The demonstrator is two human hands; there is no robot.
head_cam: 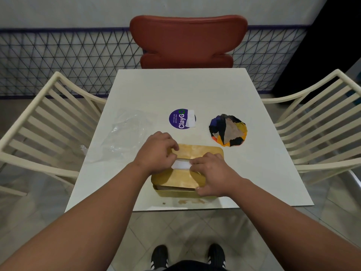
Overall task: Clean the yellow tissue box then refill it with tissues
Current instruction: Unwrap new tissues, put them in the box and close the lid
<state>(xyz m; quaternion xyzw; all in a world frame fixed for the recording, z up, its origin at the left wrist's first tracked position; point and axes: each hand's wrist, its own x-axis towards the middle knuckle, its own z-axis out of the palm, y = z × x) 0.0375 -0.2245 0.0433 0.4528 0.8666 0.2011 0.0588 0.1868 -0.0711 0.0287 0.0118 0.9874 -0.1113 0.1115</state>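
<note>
Sitting near the front edge of a white table (195,90), a yellow tissue box (197,151) shows white tissue (181,164) at its slot; left hand (156,151) and right hand (212,173) pinch it. Chairs surround.

Office pantry or café seating area, white table (195,90) w/ ClayGo "keep our pantries clean" sticker (180,119), red chair (187,41), cream slatted chairs (45,118), tiled floor (175,227)
</note>
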